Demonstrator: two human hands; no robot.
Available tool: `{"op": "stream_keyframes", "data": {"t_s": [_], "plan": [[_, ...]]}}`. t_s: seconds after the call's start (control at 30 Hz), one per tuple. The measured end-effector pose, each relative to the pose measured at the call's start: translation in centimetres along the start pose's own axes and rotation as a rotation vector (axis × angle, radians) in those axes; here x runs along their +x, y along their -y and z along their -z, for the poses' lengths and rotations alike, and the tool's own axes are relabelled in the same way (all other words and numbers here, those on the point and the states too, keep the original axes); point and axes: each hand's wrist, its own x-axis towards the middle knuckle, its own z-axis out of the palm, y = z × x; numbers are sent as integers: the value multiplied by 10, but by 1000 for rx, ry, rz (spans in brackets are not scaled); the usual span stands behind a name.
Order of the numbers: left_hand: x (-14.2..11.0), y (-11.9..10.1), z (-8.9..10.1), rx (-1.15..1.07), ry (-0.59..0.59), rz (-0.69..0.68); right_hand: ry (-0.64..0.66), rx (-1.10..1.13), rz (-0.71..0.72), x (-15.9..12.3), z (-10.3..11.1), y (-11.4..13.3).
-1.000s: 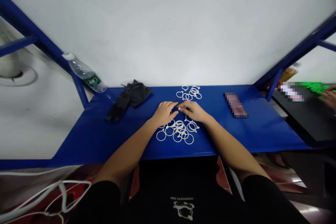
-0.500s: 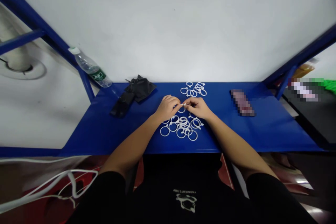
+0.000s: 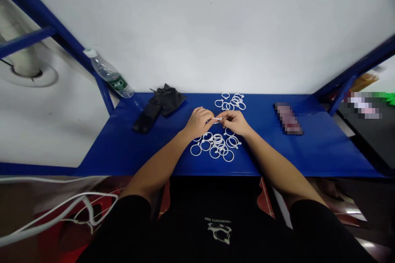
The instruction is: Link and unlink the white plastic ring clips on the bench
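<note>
Between my two hands is a white plastic ring (image 3: 217, 119), seen nearly edge-on and partly covered by fingers. My left hand (image 3: 200, 122) pinches its left side with thumb and fingers. On the other side, my right hand (image 3: 233, 122) grips it with thumb and forefinger. Just below the hands, a loose pile of similar white rings (image 3: 219, 141) with small tabs lies on the blue table (image 3: 166, 148). Beyond the hands, a smaller group of these rings (image 3: 237, 99) lies near the wall.
A clear plastic bottle (image 3: 112, 76) with a green label leans at the back left. A black pouch (image 3: 168, 99) and a dark flat object (image 3: 146, 118) lie left of my hands. To the right is a blurred-out flat object (image 3: 288, 118). Blue frame bars (image 3: 103, 92) stand at the sides.
The ring in my hands has tilted from showing its open round face to nearly edge-on. My hands stay close together over the table. The whole view has shifted slightly.
</note>
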Motion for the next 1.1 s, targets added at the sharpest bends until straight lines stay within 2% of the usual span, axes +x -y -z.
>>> {"op": "stream_keyframes", "data": {"t_s": [0.27, 0.43, 0.6, 0.77, 0.87, 1.0, 1.1], "plan": [[0, 3, 1, -1, -9, 17, 16, 22, 14, -1, 4, -1], [0, 0, -2, 13, 41, 11, -38, 6, 14, 1, 3, -2], [0, 1, -5, 26, 74, -19, -87, -195, 85, 3, 3, -5], [0, 18, 7, 41, -24, 112, -322, -535, 269, 0, 14, -5], [-2, 30, 16, 68, 41, 115, -374, -662, 268, 2, 27, -8], [-7, 40, 15, 121, 137, 174, -329, -690, 223, 4, 34, -11], [-8, 42, 8, 139, 144, 247, -176, -700, 229, 3, 27, -11]]}}
